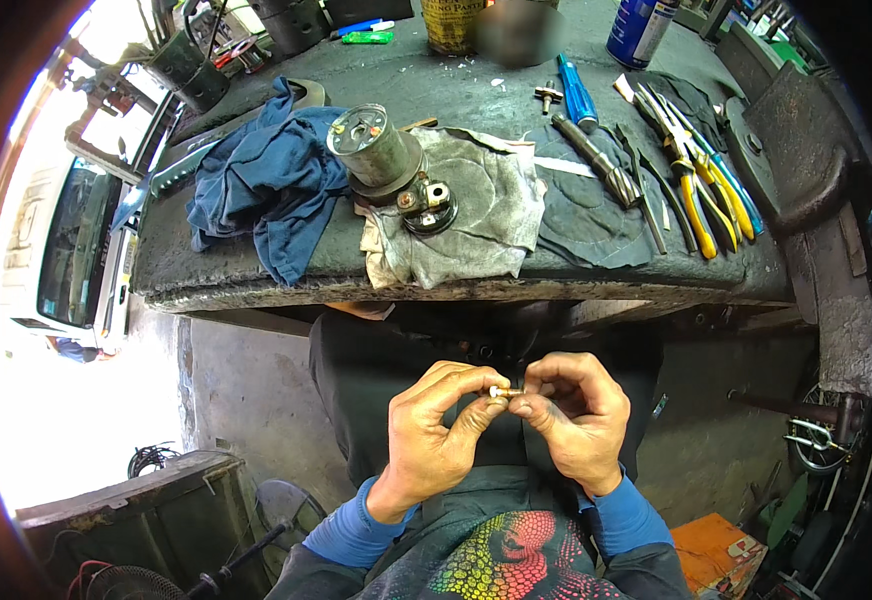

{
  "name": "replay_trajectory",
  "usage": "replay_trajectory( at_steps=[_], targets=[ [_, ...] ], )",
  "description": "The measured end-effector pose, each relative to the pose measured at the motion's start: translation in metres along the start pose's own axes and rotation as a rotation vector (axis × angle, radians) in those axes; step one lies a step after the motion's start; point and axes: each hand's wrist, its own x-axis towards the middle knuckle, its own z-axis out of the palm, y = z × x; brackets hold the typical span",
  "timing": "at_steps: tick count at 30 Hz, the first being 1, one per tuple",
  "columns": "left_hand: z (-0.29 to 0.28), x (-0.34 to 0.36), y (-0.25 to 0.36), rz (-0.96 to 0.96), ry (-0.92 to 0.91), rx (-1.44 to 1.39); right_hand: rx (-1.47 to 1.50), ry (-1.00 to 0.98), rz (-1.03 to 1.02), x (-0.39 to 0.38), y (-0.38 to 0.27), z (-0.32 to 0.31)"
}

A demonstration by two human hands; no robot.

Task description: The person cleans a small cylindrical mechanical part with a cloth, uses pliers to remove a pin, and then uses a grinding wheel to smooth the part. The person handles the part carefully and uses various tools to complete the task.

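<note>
Over my lap, in front of the bench edge, my left hand (pixel 446 430) pinches a small bolt-like part (pixel 503 392) between thumb and index finger. The part has a pale, whitish head and a thin brassy shank pointing right. My right hand (pixel 584 420) is closed around the other end of it, thumb against fingertips; the far tip is partly hidden there. Beyond my hands, a metal cylindrical motor-like housing (pixel 374 155) stands on a stained grey cloth (pixel 496 215). A small dark round fitting with a bracket (pixel 430 205) sits against its near side.
A crumpled blue cloth (pixel 271 185) lies left on the bench (pixel 356 280). To the right are a blue-handled screwdriver (pixel 577 95), a toothed metal shaft (pixel 598 160) and yellow-handled pliers (pixel 701 205). A blue spray can (pixel 640 32) and a yellow tin (pixel 450 25) stand behind.
</note>
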Motion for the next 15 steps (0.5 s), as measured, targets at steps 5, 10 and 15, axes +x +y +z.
replay_trajectory(
  at_steps=[5, 10, 15],
  targets=[
    [-0.0007, 0.0025, 0.0015, -0.018, 0.031, 0.000, -0.069, -0.120, -0.140, 0.0073, 0.0029, -0.0050],
    [-0.0023, 0.0023, 0.0019, -0.028, 0.018, -0.013, -0.154, -0.151, -0.167, 0.0091, 0.0010, -0.0093],
    [-0.0037, -0.0001, 0.0004, -0.045, 0.009, -0.039, -0.206, -0.173, -0.256, 0.0106, 0.0044, -0.0106]
  ],
)
